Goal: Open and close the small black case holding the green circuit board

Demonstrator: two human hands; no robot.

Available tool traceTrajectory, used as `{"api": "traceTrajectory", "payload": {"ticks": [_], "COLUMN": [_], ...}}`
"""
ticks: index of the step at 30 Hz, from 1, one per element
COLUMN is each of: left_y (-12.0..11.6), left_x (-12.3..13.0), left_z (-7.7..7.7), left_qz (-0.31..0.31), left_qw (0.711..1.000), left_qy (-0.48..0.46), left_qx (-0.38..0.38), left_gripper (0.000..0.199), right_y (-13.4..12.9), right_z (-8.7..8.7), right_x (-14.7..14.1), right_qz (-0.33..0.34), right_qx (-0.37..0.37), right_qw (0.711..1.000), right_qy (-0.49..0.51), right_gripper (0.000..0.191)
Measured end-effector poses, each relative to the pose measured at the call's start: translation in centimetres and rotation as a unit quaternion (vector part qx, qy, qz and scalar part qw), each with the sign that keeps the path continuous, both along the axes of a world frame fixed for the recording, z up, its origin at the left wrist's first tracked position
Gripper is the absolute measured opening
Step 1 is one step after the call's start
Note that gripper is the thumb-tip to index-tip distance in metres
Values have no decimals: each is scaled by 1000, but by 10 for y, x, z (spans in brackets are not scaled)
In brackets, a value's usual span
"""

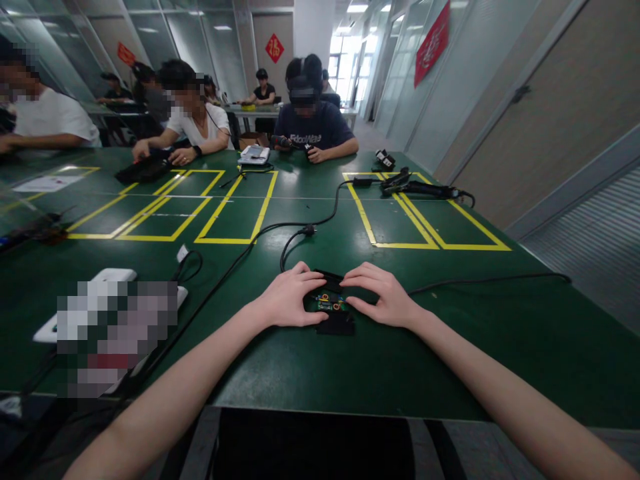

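Observation:
Near the table's front edge lies an opened black plastic case, with its rear piece (pixel 327 279) and front piece (pixel 336 325) apart. Between them sits a small green circuit board (pixel 331 304) with copper-coloured coils. My left hand (pixel 285 297) curls round the left side, fingers at the rear piece and thumb on the front piece. From the right, my right hand (pixel 383 293) pinches at the board's edge, its fingertips also close to the rear piece. Exactly what the right fingertips press is hard to see. A black cord with a plug (pixel 309 231) runs behind my left hand.
A long black cable (pixel 255 237) crosses the green table (pixel 380 380). Left of my arm are white power strips (pixel 120 275), partly pixelated. Yellow tape rectangles mark the table. A black tool (pixel 425 189) lies at the far right. Several people work across the table.

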State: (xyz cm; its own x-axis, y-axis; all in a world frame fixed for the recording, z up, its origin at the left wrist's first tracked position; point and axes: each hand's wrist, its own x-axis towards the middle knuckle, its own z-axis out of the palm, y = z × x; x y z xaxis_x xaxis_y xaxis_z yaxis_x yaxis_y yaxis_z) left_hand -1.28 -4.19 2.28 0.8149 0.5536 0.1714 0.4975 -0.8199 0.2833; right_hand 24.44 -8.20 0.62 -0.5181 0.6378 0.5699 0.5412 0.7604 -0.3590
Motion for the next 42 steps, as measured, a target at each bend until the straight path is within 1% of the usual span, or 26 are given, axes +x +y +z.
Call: {"api": "traceTrajectory", "payload": {"ticks": [2, 5, 7, 8, 10, 13, 18, 20, 23, 26, 29, 32, 35, 38, 42], "left_y": [-1, -3, -5, -6, -7, -7, 0, 3, 8, 17, 26, 31, 31, 31, 29], "left_x": [1, 3, 4, 4, 4, 3, 2, 2, -2, -9, -16, -18, -18, -18, -18], "left_z": [0, -1, -3, -3, -4, -5, -10, -12, -14, -14, -12, -10, -8, -4, 3], "left_qz": [6, 20, 33, 40, 50, 51, 67, 71, 50, 27, 9, 19, 43, 58, 72], "left_qw": [1000, 1000, 999, 999, 999, 999, 997, 995, 990, 979, 967, 968, 966, 958, 940], "left_qy": [3, 2, -1, -3, -5, -12, -30, -46, -101, -155, -184, -158, -144, -152, -168], "left_qx": [4, 8, 7, 6, 0, -12, -29, -44, -84, -133, -174, -193, -211, -236, -288], "left_gripper": [59, 52, 45, 41, 37, 36, 31, 32, 34, 30, 20, 10, 9, 12, 18], "right_y": [0, 0, 0, -1, -1, -2, -2, -1, 0, 2, 3, 4, 5, 7, 5], "right_z": [2, 1, -2, -4, -7, -10, -12, -12, -9, -3, 1, 0, -3, -4, 0], "right_x": [8, 13, 10, 7, 0, -8, -17, -17, -10, 3, 14, 17, 16, 15, 16], "right_qz": [-13, -10, -3, -2, -4, -26, -100, -108, -90, -68, -41, -26, -21, -40, -78], "right_qx": [-12, -61, -86, -92, -92, -83, -82, -83, -86, -103, -119, -115, -111, -121, -176], "right_qw": [1000, 997, 994, 994, 993, 994, 989, 988, 990, 991, 990, 991, 992, 991, 981], "right_qy": [-3, -40, -61, -66, -73, -71, -65, -67, -63, -54, -60, -70, -60, -47, -22], "right_gripper": [22, 42, 49, 48, 38, 28, 25, 25, 28, 29, 18, 3, 7, 14, 23]}}
